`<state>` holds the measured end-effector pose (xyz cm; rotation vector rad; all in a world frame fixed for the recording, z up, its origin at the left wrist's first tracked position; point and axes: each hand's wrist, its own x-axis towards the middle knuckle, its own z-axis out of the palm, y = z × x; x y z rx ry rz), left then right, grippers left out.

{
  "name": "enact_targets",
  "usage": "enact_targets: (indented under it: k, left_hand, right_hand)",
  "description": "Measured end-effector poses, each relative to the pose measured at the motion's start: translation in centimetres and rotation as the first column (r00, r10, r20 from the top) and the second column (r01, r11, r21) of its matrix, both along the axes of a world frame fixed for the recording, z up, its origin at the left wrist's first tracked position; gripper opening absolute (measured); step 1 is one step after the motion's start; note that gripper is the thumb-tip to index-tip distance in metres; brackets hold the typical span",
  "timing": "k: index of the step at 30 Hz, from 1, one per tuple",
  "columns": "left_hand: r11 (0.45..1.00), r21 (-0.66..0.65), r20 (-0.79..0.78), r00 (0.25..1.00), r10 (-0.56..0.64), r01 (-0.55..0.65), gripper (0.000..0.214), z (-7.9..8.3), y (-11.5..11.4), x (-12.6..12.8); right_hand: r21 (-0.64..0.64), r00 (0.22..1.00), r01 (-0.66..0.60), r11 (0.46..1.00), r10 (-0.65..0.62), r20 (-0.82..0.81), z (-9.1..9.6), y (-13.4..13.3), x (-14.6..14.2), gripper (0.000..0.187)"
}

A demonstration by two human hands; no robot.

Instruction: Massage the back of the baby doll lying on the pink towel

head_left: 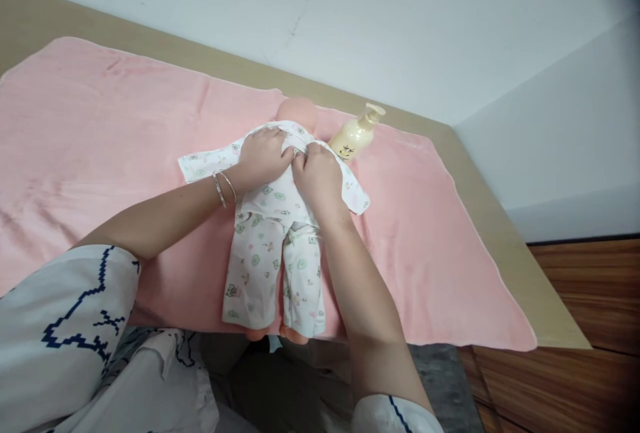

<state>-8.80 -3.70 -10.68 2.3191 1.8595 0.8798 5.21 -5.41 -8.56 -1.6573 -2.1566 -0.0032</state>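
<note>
Doll [265,250] lies mid-towel [100,126], head toward the far edge. Left hand [264,154] and right hand [319,178] curl fingers tight, pinching its shirt [274,201] at the collar.

A room set up for infant care is shown, either in a home or in a practice room; which of the two cannot be told. A beige counter [495,220] is covered with a pink towel [425,253], on which a dressed baby doll [297,112] is laid beside a cream pump bottle [355,134]. The counter is backed by a plain white wall [400,20] and flanked by wood-grain panelling [575,380].
</note>
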Motion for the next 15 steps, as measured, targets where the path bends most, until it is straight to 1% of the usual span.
enact_targets:
  k: [6,9,12,15]
  left_hand:
    - [1.0,0.009,-0.011,1.0,-0.001,0.001,0.042,-0.3,-0.2,0.2]
    - [1.0,-0.001,-0.008,1.0,-0.006,0.006,0.042,-0.3,-0.2,0.2]
    - [1.0,0.012,-0.023,1.0,-0.006,0.007,0.042,-0.1,-0.4,0.3]
    - [1.0,0.021,-0.08,0.997,0.008,-0.007,0.041,0.4,-1.1,0.6]
  right_hand:
    - [0.042,0.999,0.039,0.998,-0.039,0.009,-0.1,-0.1,-0.1,0.028]
    - [0.035,0.997,0.069,0.997,-0.07,0.024,0.0,-0.1,-0.2,0.028]
    - [0.019,0.997,0.063,0.998,-0.063,0.033,0.1,-0.2,-0.2,0.029]
    - [0.007,0.999,0.043,0.999,-0.043,0.016,0.0,-0.1,-0.2,0.029]
